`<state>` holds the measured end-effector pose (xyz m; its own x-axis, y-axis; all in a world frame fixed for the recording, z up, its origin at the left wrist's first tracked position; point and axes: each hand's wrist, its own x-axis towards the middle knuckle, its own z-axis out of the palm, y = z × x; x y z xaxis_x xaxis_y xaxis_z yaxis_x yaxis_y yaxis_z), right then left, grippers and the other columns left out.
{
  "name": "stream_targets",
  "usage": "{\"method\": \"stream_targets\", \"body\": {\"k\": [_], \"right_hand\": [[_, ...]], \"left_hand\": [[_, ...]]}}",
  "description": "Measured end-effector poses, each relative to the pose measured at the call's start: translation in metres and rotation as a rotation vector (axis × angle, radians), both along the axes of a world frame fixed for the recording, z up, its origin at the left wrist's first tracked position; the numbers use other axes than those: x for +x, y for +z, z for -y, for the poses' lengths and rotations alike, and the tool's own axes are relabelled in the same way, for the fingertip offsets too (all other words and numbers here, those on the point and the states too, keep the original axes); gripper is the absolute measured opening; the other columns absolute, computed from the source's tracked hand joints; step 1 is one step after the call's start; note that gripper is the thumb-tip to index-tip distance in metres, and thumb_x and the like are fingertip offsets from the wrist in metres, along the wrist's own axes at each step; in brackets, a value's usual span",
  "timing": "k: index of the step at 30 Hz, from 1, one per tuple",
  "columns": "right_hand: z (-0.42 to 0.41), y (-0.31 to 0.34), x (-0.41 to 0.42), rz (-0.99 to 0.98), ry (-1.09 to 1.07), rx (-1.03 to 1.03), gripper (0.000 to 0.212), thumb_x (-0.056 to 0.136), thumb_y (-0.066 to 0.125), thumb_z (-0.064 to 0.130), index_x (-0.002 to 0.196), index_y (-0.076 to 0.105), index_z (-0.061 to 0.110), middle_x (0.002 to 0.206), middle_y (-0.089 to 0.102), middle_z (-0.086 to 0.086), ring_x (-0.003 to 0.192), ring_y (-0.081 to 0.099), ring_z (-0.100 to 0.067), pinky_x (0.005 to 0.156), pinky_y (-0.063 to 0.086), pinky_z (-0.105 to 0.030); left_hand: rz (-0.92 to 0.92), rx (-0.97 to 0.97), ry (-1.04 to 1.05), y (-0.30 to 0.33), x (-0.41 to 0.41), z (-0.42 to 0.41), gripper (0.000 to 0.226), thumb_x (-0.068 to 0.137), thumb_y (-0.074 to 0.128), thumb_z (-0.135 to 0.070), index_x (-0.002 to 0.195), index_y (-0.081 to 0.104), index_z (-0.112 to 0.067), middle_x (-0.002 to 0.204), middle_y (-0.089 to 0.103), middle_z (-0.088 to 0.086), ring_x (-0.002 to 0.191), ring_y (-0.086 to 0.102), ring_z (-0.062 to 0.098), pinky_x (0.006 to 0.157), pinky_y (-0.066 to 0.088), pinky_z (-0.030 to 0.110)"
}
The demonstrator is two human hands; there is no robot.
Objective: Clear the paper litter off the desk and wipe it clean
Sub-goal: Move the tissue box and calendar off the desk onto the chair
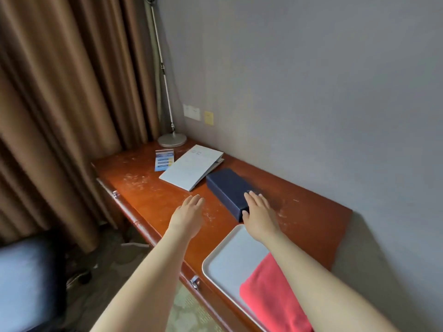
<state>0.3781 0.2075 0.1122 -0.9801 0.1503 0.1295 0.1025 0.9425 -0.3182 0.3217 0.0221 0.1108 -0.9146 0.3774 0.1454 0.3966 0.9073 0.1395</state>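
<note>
Desk (pixel 153 202) — both hands flat, fingers straight: left hand (pixel 188 215) over it, right hand (pixel 257 212) on box (pixel 227 188).

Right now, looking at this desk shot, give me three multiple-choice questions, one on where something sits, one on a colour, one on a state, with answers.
1. Where does the red cloth lie?
A. On the white tray
B. Under the lamp base
C. On the blue box

2. What colour is the box by the right hand?
A. Yellow
B. Dark blue
C. Green

3. How is the left hand?
A. Gripping the booklet
B. Pinching the cloth
C. Fingers straight, holding nothing

Answers: 1 A, the cloth covers the tray's near corner. 2 B, its top and sides show dark blue. 3 C, the hand is flat over the dusty desk, nothing in it.
</note>
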Motion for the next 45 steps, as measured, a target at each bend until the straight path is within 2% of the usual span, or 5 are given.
{"method": "stream_targets", "body": {"k": [11, 18, 27, 35, 45], "right_hand": [[0.001, -0.036, -0.051, 0.149, -0.125, -0.031, 0.053, 0.101, 0.037, 0.024, 0.15, 0.018, 0.016, 0.158, 0.014, -0.002, 0.145, 0.012, -0.022, 0.115, 0.022, -0.034], [-0.012, -0.078, -0.098, 0.262, -0.354, -0.447, 0.054, 0.101, 0.039, 0.028, 0.149, 0.02, 0.013, 0.153, 0.029, -0.009, 0.137, 0.034, -0.027, 0.106, 0.034, -0.034], [0.002, -0.106, -0.155, 0.378, -0.952, -1.309, 0.064, 0.091, 0.05, 0.05, 0.133, 0.043, 0.002, 0.125, 0.057, -0.018, 0.113, 0.058, -0.03, 0.086, 0.049, -0.032], [0.004, -0.113, -0.164, 0.32, -1.108, -1.388, 0.057, 0.091, 0.057, 0.035, 0.138, 0.036, 0.01, 0.128, 0.054, -0.013, 0.118, 0.055, -0.028, 0.092, 0.05, -0.037], [0.019, -0.116, -0.175, 0.007, -1.259, -1.621, 0.045, 0.097, 0.049, 0.017, 0.139, 0.035, 0.012, 0.144, 0.039, -0.015, 0.135, 0.037, -0.032, 0.112, 0.031, -0.047]], "left_hand": [[0.038, -0.005, 0.039, -0.028, -0.07, 0.058, 0.06, 0.094, 0.045, -0.001, 0.147, 0.024, -0.019, 0.156, 0.021, 0.003, 0.145, 0.014, 0.023, 0.112, 0.029, 0.034], [0.122, -0.048, 0.038, -0.042, -0.158, 0.049, 0.057, 0.096, 0.044, -0.007, 0.147, 0.022, -0.019, 0.155, 0.021, 0.003, 0.144, 0.016, 0.023, 0.11, 0.034, 0.035], [0.507, 0.128, 0.003, -0.069, -0.25, -0.011, 0.047, 0.099, 0.039, -0.02, 0.145, 0.029, -0.016, 0.145, 0.038, 0.01, 0.126, 0.045, 0.028, 0.097, 0.045, 0.033], [0.668, 0.272, -0.091, -0.085, -0.329, -0.051, 0.046, 0.098, 0.041, -0.032, 0.136, 0.034, -0.007, 0.135, 0.044, 0.014, 0.117, 0.048, 0.031, 0.088, 0.04, 0.032], [1.21, 0.627, 0.022, -0.117, -0.367, -0.07, 0.065, 0.087, 0.063, -0.035, 0.129, 0.039, 0.009, 0.112, 0.053, 0.022, 0.099, 0.055, 0.03, 0.084, 0.049, 0.04]]}}
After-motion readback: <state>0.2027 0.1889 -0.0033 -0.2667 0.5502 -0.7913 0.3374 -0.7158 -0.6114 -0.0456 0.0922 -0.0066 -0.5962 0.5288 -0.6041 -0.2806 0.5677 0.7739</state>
